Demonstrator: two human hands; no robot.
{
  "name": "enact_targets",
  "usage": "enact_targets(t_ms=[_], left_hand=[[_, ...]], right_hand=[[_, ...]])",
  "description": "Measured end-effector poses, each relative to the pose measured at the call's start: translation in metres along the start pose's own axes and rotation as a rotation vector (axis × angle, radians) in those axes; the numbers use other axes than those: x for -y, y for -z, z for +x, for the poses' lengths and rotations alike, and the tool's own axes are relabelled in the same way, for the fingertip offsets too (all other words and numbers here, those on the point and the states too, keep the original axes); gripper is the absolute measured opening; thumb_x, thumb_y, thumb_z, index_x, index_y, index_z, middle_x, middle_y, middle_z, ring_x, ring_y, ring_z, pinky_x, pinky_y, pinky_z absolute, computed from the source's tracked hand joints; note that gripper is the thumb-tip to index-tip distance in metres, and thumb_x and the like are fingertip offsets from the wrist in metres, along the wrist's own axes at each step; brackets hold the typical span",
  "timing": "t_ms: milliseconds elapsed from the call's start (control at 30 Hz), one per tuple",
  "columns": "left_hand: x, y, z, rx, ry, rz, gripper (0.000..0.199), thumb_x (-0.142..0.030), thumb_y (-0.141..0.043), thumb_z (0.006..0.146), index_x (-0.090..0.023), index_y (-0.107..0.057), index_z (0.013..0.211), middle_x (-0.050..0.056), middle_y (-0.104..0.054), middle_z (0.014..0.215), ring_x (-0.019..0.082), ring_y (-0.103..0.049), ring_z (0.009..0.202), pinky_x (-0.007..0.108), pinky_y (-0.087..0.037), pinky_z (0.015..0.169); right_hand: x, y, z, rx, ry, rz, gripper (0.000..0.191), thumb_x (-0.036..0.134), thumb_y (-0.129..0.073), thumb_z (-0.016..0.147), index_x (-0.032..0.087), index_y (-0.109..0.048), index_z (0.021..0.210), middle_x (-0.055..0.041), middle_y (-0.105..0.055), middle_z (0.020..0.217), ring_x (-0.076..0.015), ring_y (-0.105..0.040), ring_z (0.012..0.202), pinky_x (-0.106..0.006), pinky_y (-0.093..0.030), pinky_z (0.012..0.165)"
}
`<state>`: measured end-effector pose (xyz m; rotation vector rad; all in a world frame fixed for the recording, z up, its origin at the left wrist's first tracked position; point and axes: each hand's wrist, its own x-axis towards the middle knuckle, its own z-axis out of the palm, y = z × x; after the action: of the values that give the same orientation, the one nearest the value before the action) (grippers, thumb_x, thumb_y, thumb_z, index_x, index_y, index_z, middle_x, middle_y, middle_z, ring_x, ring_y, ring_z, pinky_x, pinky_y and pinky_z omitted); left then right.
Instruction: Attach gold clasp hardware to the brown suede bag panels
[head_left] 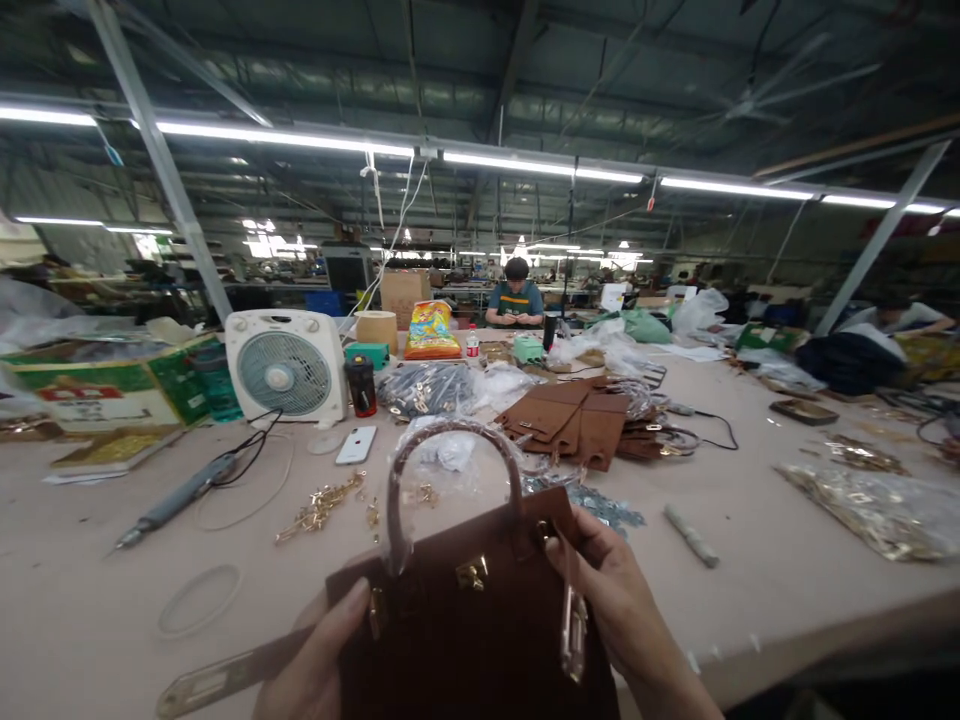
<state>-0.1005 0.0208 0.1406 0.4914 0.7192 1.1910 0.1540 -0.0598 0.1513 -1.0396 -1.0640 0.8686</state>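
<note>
A dark brown handbag [465,640] is held upright at the table's near edge, its plastic-wrapped handle [450,430] arching above. A gold turn-lock [472,573] sits on its upper front. My left hand [307,660] grips the bag's left side, thumb beside a gold fitting; a brown strap [232,672] with a metal plate sticks out leftward past it. At the upper right corner my right hand [607,590] is closed on the bag, thumb and fingers by a gold fitting. From there another strap with a plastic-covered metal end [574,630] hangs down the front.
An electric screwdriver [176,500], a phone [355,445] and loose gold hardware [322,508] lie left. Behind the bag are stacked brown leather pieces [570,420]. A fan [286,366] stands back left; bagged metal parts [870,510] lie right. Across the table sits a person [516,295].
</note>
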Motion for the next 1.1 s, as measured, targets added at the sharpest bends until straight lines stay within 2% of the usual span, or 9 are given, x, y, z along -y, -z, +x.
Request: enact_targets(t_ms=[267, 467, 533, 600, 667, 733, 833, 933, 1100], left_hand=[[0.007, -0.014, -0.009, 0.15, -0.021, 0.136, 0.061, -0.035, -0.095, 0.066, -0.016, -0.075, 0.121, 0.014, -0.08, 0.107, 0.042, -0.075, 0.102, 0.048, -0.067, 0.083], [0.014, -0.032, -0.01, 0.249, -0.11, 0.295, 0.046, -0.04, -0.091, 0.074, -0.014, -0.077, 0.111, 0.014, -0.079, 0.108, 0.039, -0.074, 0.105, 0.046, -0.063, 0.092], [0.016, -0.04, -0.01, 0.226, -0.097, 0.243, 0.045, -0.038, -0.091, 0.073, -0.015, -0.077, 0.109, 0.013, -0.079, 0.108, 0.039, -0.073, 0.108, 0.047, -0.061, 0.096], [0.02, -0.045, -0.009, 0.19, -0.083, 0.181, 0.046, -0.036, -0.092, 0.072, -0.016, -0.077, 0.111, 0.012, -0.079, 0.11, 0.039, -0.073, 0.109, 0.047, -0.062, 0.096], [0.025, -0.048, -0.007, 0.171, -0.08, 0.139, 0.051, -0.035, -0.093, 0.073, -0.018, -0.076, 0.117, 0.012, -0.079, 0.114, 0.038, -0.073, 0.11, 0.046, -0.062, 0.095], [0.032, -0.051, -0.005, 0.174, -0.077, 0.122, 0.057, -0.035, -0.094, 0.072, -0.019, -0.075, 0.123, 0.011, -0.079, 0.115, 0.037, -0.073, 0.111, 0.045, -0.062, 0.096], [0.044, -0.057, -0.007, 0.173, -0.076, 0.133, 0.064, -0.036, -0.095, 0.071, -0.02, -0.073, 0.129, 0.011, -0.079, 0.115, 0.037, -0.072, 0.113, 0.045, -0.062, 0.099], [0.053, -0.065, -0.015, 0.165, -0.113, 0.175, 0.063, -0.04, -0.095, 0.069, -0.019, -0.075, 0.126, 0.011, -0.079, 0.114, 0.039, -0.072, 0.115, 0.045, -0.062, 0.1], [0.068, -0.067, -0.033, 0.143, -0.228, 0.314, 0.054, -0.043, -0.094, 0.07, -0.021, -0.08, 0.117, 0.01, -0.078, 0.12, 0.043, -0.063, 0.129, 0.048, -0.057, 0.109]], right_hand=[[-0.013, -0.001, -0.006, -0.143, 0.013, -0.085, 0.045, 0.054, -0.072, 0.096, 0.022, -0.07, 0.127, -0.0101, -0.073, 0.117, -0.0298, -0.071, 0.1, -0.037, -0.061, 0.083], [-0.033, 0.018, 0.006, -0.153, 0.003, -0.13, 0.054, 0.057, -0.074, 0.092, 0.022, -0.066, 0.133, -0.0131, -0.072, 0.123, -0.033, -0.071, 0.107, -0.043, -0.063, 0.089], [-0.04, 0.025, 0.003, -0.26, 0.076, -0.237, 0.061, 0.056, -0.078, 0.089, 0.022, -0.06, 0.136, -0.0143, -0.067, 0.131, -0.0328, -0.068, 0.114, -0.044, -0.061, 0.096], [-0.046, 0.027, -0.009, -0.466, 0.212, -0.418, 0.062, 0.053, -0.081, 0.086, 0.022, -0.059, 0.135, -0.0145, -0.065, 0.133, -0.0318, -0.066, 0.113, -0.044, -0.06, 0.097], [-0.051, 0.025, -0.024, -0.56, 0.359, -0.58, 0.045, 0.047, -0.077, 0.091, 0.024, -0.063, 0.128, -0.0131, -0.066, 0.125, -0.0302, -0.066, 0.108, -0.042, -0.061, 0.092], [-0.053, 0.016, -0.037, -0.411, 0.471, -0.69, 0.029, 0.038, -0.069, 0.098, 0.028, -0.066, 0.125, -0.011, -0.067, 0.12, -0.0292, -0.067, 0.106, -0.039, -0.062, 0.089], [-0.051, -0.003, -0.043, -0.143, 0.523, -0.79, 0.044, 0.035, -0.067, 0.1, 0.034, -0.059, 0.143, -0.0095, -0.065, 0.133, -0.0317, -0.065, 0.119, -0.041, -0.062, 0.096], [-0.05, -0.018, -0.039, -0.085, 0.501, -0.798, 0.063, 0.04, -0.066, 0.1, 0.035, -0.043, 0.159, -0.0093, -0.055, 0.149, -0.0342, -0.057, 0.134, -0.045, -0.056, 0.109], [-0.059, -0.029, -0.04, -0.094, 0.403, -0.604, 0.064, 0.045, -0.058, 0.103, 0.033, -0.037, 0.163, -0.0102, -0.046, 0.155, -0.0326, -0.05, 0.142, -0.043, -0.05, 0.115]])
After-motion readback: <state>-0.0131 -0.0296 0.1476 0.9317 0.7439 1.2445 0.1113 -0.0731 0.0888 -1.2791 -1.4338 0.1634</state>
